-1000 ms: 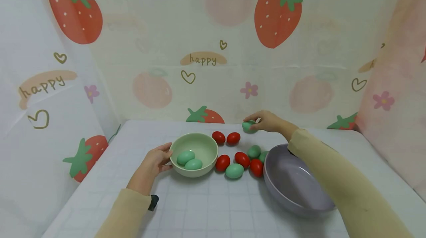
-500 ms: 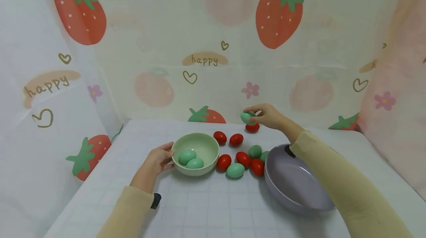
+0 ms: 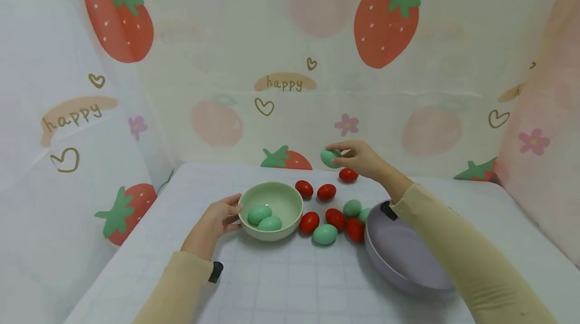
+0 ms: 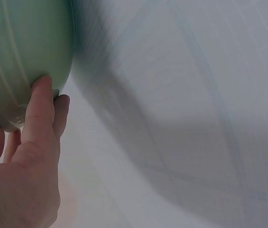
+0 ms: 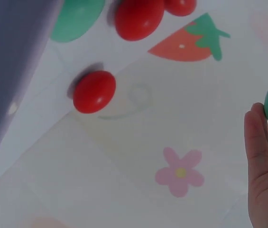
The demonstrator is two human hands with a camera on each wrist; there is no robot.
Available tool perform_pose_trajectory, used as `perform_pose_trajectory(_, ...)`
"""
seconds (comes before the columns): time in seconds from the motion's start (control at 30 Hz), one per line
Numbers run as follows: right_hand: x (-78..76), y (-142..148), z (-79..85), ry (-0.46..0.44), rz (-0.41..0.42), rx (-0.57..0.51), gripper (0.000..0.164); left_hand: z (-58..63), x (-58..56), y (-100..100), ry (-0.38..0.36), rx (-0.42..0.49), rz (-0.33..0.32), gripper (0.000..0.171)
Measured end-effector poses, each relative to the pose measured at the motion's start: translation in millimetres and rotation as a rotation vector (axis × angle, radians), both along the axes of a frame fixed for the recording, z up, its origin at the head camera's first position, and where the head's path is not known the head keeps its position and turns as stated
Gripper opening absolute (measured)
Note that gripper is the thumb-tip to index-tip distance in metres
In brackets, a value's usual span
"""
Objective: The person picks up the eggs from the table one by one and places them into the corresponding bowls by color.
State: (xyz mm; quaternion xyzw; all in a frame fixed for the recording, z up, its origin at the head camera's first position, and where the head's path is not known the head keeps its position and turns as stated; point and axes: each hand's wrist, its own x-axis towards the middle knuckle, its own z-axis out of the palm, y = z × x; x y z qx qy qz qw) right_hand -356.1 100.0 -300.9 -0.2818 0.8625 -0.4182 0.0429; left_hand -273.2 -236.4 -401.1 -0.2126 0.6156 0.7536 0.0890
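My left hand [image 3: 220, 217] holds the left side of a light green bowl [image 3: 286, 204], thumb near the rim and fingers against the outer wall. In the left wrist view its fingers [image 4: 41, 107] press on the bowl's side. Two green eggs lie in the bowl, the nearer green egg [image 3: 270, 223] touching the other green egg [image 3: 260, 213]. At the back of the table, my right hand [image 3: 362, 158] pinches a green egg [image 3: 330, 158] above the surface. Just below that hand lies a red egg [image 3: 348, 175], also visible in the right wrist view.
Several red and green eggs, among them a front green egg [image 3: 324, 234] and a red egg [image 3: 310, 223], lie between the bowl and a large grey-purple basin [image 3: 399, 248]. The right forearm passes over the basin. Printed cloth [image 3: 290, 122] walls the table [image 3: 272, 288].
My right hand has lifted the green egg off the table and carried it slightly left, uncovering a red egg behind it. My left hand still holds the bowl.
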Motion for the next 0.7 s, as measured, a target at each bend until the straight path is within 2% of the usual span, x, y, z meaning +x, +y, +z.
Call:
perform_pose_trajectory(0.2, 5.3, -8.1, -7.1, -0.038, 0.012, -0.036, 0.039, -4.0, 2.2, 2.9, 0.016, -0.008, -0.012, 0.052)
perform_pose_trajectory(0.53, 6.8, -29.2, -10.3, -0.095, 0.03, -0.04, 0.04, -2.0, 0.0, 1.9, 0.018, 0.006, -0.01, 0.052)
perform_pose_trajectory(0.7, 7.0, -40.6, -12.7, -0.1, 0.065, -0.069, 0.04, -2.1, -1.6, 0.9, 0.003, 0.003, -0.011, 0.052)
